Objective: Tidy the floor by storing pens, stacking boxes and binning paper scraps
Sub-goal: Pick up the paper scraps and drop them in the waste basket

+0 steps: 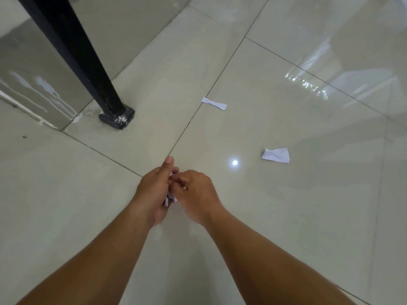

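Note:
My left hand (154, 190) and my right hand (196, 194) meet above the tiled floor in the middle of the view. Between them sits a small wad of white paper scraps (170, 198), mostly hidden; the left hand's fingers curl round it with the thumb pointing up. The right hand's curled fingertips pinch at the same wad. A crumpled white paper scrap (276, 155) lies on the floor to the right of my hands. Farther away lies a narrow twisted paper strip (214, 103). No pens, boxes or bin are in view.
A black metal leg (88, 69) slants down to its paint-flecked foot (116, 117) at the left. Behind it stands a grey wall base (33, 84) with white paint drips. Glossy beige floor tiles (286, 216) spread to the right, with a lamp reflection (235, 162).

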